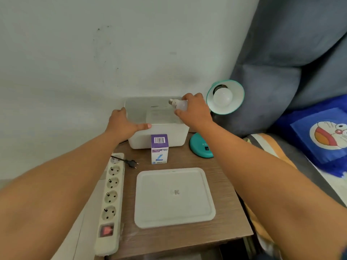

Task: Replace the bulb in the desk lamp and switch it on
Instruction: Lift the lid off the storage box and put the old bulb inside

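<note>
A teal desk lamp has its shade point(233, 106) tilted toward me, with a white bulb point(222, 97) screwed in. Its round teal base point(200, 147) stands on the wooden table. My right hand point(194, 109) grips a second white bulb point(179, 105) over the open white storage box point(159, 136), metal screw cap pointing left. My left hand point(123, 122) rests on the box's left front rim, thumb along the edge. A purple-and-white bulb carton point(159, 149) stands in front of the box.
The box's white lid point(174, 197) lies flat on the table near me. A white power strip point(110, 201) with a red switch runs along the table's left edge, a loose black plug point(132, 163) beside it. A grey sofa with a blue cartoon cushion point(323, 136) is at right.
</note>
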